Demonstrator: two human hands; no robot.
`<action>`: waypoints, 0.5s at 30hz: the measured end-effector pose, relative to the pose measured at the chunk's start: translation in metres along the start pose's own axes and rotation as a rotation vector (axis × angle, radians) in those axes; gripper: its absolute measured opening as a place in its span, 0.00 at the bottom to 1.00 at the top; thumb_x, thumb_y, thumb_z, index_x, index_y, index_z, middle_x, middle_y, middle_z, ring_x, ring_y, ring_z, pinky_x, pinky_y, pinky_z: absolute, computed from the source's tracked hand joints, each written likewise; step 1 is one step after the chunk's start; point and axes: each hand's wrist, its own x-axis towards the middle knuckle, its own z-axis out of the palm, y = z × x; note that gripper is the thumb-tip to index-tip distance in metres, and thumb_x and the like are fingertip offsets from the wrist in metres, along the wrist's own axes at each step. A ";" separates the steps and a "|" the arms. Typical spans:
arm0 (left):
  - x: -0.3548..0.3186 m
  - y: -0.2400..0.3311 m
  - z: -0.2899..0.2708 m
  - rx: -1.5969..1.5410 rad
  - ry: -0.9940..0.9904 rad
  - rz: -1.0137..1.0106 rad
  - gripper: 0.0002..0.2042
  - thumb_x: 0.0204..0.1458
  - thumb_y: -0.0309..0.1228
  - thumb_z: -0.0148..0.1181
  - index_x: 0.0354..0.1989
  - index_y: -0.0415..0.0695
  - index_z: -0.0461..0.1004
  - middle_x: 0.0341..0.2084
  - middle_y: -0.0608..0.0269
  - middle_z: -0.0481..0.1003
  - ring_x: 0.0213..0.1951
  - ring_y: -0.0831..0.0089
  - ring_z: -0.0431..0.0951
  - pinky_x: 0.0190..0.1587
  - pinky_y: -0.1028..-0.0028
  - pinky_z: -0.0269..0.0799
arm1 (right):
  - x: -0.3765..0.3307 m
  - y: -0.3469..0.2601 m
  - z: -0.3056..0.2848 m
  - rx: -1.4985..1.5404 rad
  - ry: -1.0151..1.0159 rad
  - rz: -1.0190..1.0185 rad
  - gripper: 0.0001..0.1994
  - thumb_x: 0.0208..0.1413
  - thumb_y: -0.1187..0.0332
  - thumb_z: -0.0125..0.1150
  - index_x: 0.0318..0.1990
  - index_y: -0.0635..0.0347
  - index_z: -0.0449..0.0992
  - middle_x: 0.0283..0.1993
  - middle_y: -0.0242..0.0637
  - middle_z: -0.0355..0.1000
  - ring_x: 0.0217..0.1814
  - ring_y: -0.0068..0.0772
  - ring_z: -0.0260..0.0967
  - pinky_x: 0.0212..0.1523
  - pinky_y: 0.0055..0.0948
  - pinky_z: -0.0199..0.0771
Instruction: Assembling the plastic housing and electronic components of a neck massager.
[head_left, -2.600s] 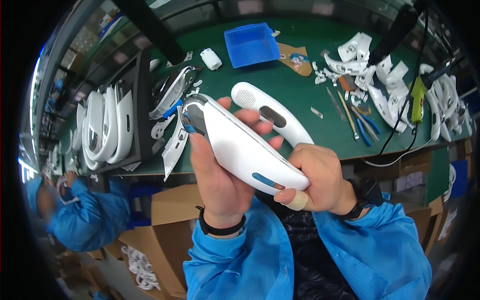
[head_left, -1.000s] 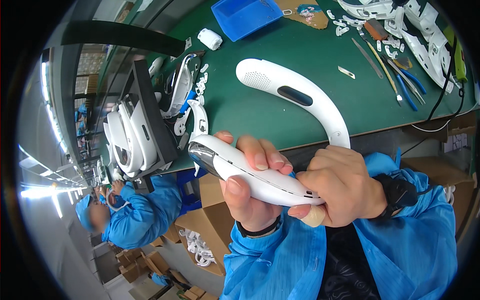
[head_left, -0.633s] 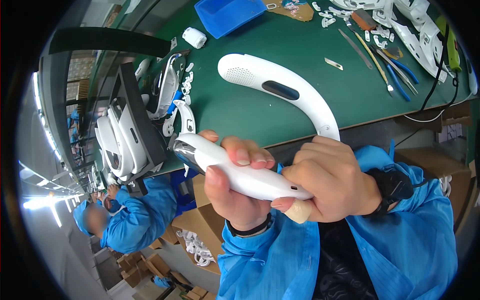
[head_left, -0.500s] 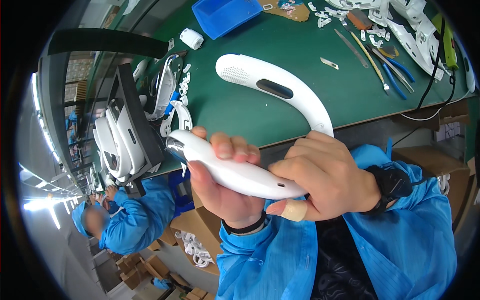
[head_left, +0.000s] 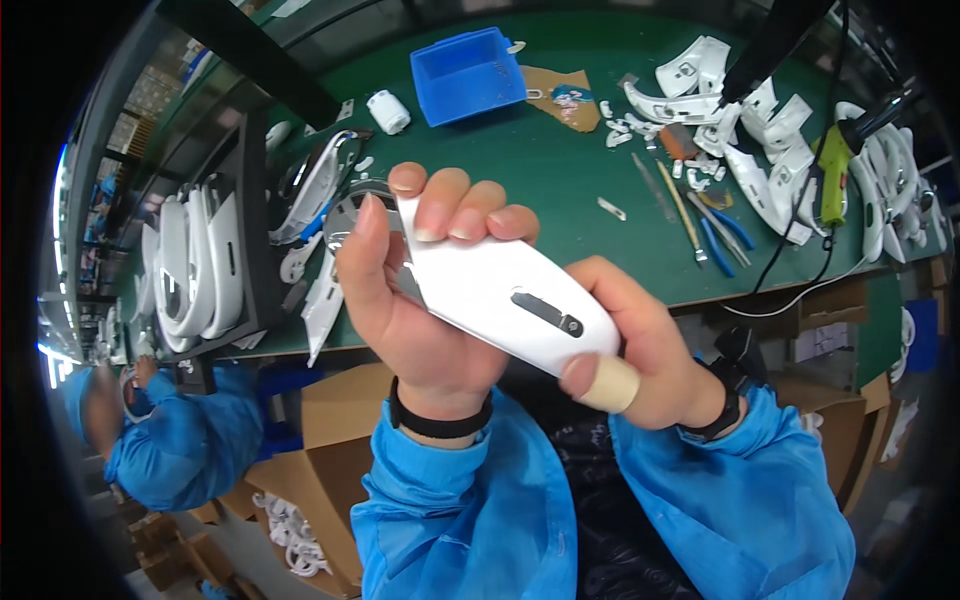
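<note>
Shell (head_left: pixel 470 285) just turned: dark panel (head_left: pixel 547 313) now faces up, accessible. Left hand (head_left: pixel 430 350) and right hand (head_left: pixel 650 345) both grip it

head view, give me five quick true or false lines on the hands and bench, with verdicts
1. The left hand and right hand both hold the white device. True.
2. The bandage is on the left thumb. False: it is on the right thumb.
3. The small blade lies left of the pliers. True.
4. The blue bin stands right of the green tool. False: it stands to its left.
5. The co-worker's sleeve is blue. True.
</note>
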 end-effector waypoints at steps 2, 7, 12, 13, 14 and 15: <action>0.000 0.000 0.004 -0.009 0.002 0.000 0.10 0.61 0.38 0.56 0.42 0.46 0.67 0.28 0.70 0.65 0.34 0.77 0.65 0.47 0.71 0.66 | 0.000 -0.004 0.001 0.010 -0.014 0.001 0.20 0.57 0.64 0.70 0.51 0.62 0.69 0.42 0.31 0.72 0.42 0.16 0.67 0.42 0.22 0.69; -0.004 -0.001 0.007 -0.005 0.028 0.005 0.08 0.61 0.35 0.54 0.41 0.46 0.67 0.27 0.70 0.64 0.33 0.77 0.65 0.46 0.72 0.66 | -0.001 -0.009 -0.001 0.001 -0.034 0.108 0.19 0.57 0.64 0.70 0.50 0.61 0.69 0.41 0.31 0.71 0.41 0.16 0.65 0.40 0.22 0.68; -0.006 -0.011 0.007 0.077 0.008 0.057 0.07 0.61 0.35 0.53 0.41 0.46 0.67 0.27 0.71 0.64 0.32 0.77 0.64 0.44 0.71 0.66 | 0.000 -0.016 0.000 -0.072 0.025 0.150 0.16 0.58 0.62 0.70 0.46 0.60 0.71 0.40 0.29 0.70 0.39 0.14 0.63 0.39 0.21 0.66; -0.007 -0.012 0.008 0.102 0.013 0.066 0.07 0.61 0.36 0.52 0.41 0.47 0.68 0.27 0.71 0.64 0.32 0.77 0.64 0.44 0.70 0.66 | 0.001 -0.016 0.000 -0.081 0.009 0.154 0.16 0.58 0.62 0.70 0.46 0.60 0.71 0.40 0.29 0.70 0.39 0.14 0.63 0.39 0.21 0.66; -0.007 -0.013 0.008 0.099 0.023 0.056 0.07 0.60 0.35 0.52 0.41 0.47 0.68 0.26 0.71 0.63 0.32 0.77 0.64 0.43 0.70 0.66 | 0.001 -0.016 0.000 -0.072 0.015 0.170 0.16 0.57 0.62 0.70 0.45 0.60 0.71 0.39 0.28 0.70 0.39 0.14 0.62 0.39 0.21 0.66; -0.007 -0.014 0.008 0.092 0.020 0.068 0.07 0.60 0.35 0.52 0.41 0.47 0.68 0.26 0.71 0.63 0.32 0.77 0.64 0.43 0.70 0.66 | 0.001 -0.016 0.000 -0.062 0.022 0.187 0.16 0.57 0.62 0.70 0.45 0.60 0.70 0.39 0.28 0.70 0.39 0.14 0.62 0.38 0.21 0.66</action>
